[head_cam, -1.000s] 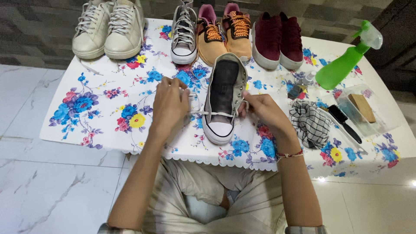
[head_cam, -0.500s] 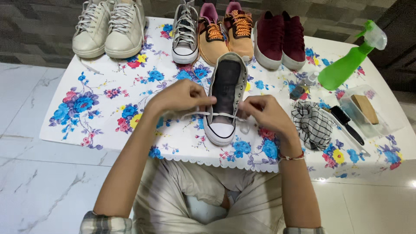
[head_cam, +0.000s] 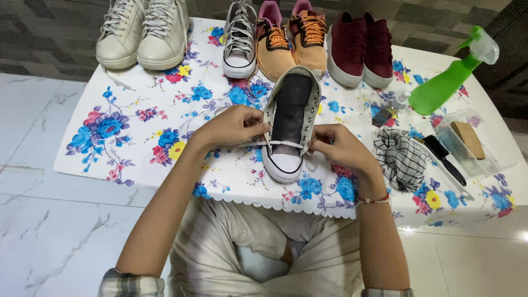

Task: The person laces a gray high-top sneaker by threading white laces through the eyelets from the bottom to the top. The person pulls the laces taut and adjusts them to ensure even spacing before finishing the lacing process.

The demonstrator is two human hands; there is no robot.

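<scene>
While the grey sneaker point(head_cam: 290, 127) sits near the desk point(head_cam: 165, 165) front edge, its white lace point(head_cam: 286, 144) is pinched tight by left hand point(head_cam: 234, 126) and right hand point(head_cam: 341, 147).

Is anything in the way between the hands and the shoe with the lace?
No. Both the left hand and right hand are already at the grey sneaker, pinching the white lace across its lowest eyelets.
</scene>
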